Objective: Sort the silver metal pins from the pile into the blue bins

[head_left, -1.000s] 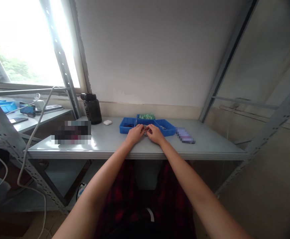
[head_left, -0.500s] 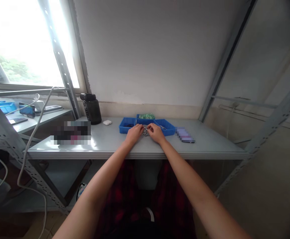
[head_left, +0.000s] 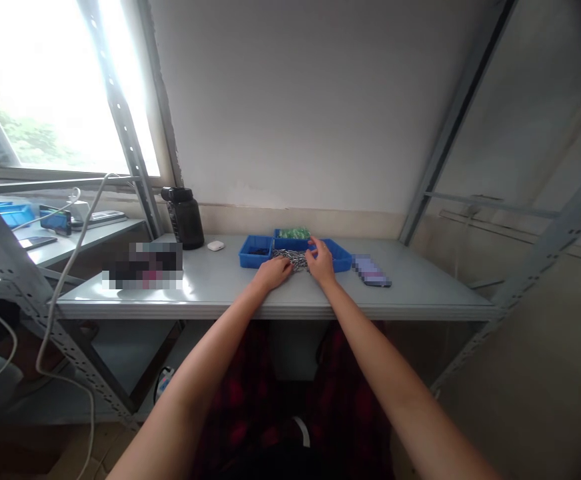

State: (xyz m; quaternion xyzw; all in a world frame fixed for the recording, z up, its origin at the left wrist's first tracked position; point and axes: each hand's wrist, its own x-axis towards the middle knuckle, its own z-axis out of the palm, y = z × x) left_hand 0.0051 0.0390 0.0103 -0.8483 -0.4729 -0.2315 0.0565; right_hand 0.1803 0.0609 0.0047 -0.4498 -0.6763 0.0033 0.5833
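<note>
A pile of small, slender silvery metal pieces (head_left: 298,258) lies on the bench among blue bins. My left hand (head_left: 273,272) is low at the pile's near left side, fingers curled together; whatever they hold is hidden. Over the pile's right end, beside the right blue bin (head_left: 339,256), my right hand (head_left: 321,261) is lifted with thumb and forefinger apart. No object shows between them. Dark small parts sit in the left blue bin (head_left: 248,260). Green translucent pieces (head_left: 294,233) fill the back blue bin (head_left: 290,245).
A phone (head_left: 372,272), partly blurred out, lies right of the bins. To the left are a small white case (head_left: 215,246), a dark bottle (head_left: 185,219) and a pixelated item (head_left: 143,267). Metal shelf posts (head_left: 120,113) frame the grey bench (head_left: 420,287).
My hands have moved apart, uncovering more of the metal pile. The right hand has risen to the right and its fingers have spread; the left has drawn slightly nearer to me.
</note>
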